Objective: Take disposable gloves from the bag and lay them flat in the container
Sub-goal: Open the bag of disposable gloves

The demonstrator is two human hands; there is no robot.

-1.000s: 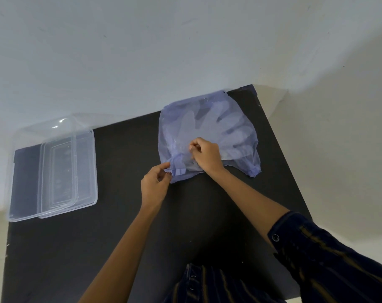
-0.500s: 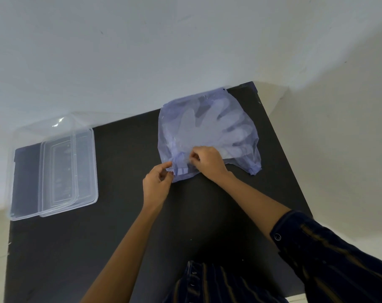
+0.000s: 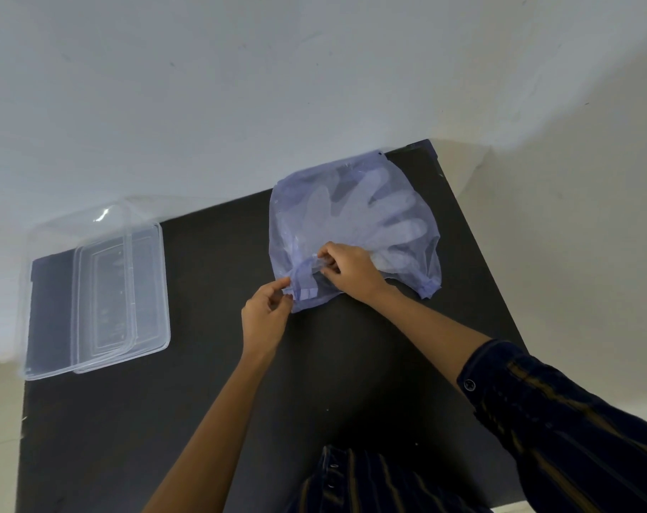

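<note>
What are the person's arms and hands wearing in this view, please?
Both hands, left hand and right hand, are bare, with no gloves, rings or watch in view. The left forearm is bare. On the right arm a dark navy sleeve with thin brownish stripes is pushed back, its cuff fastened by a dark round button.

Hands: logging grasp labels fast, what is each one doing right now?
Left hand: pinched shut on the bag at its near corner.
Right hand: fingers closed on the bag's gathered opening.

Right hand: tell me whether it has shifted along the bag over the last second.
No. The right hand stays at the bag's near left opening, level with the glove print's wrist.
</note>
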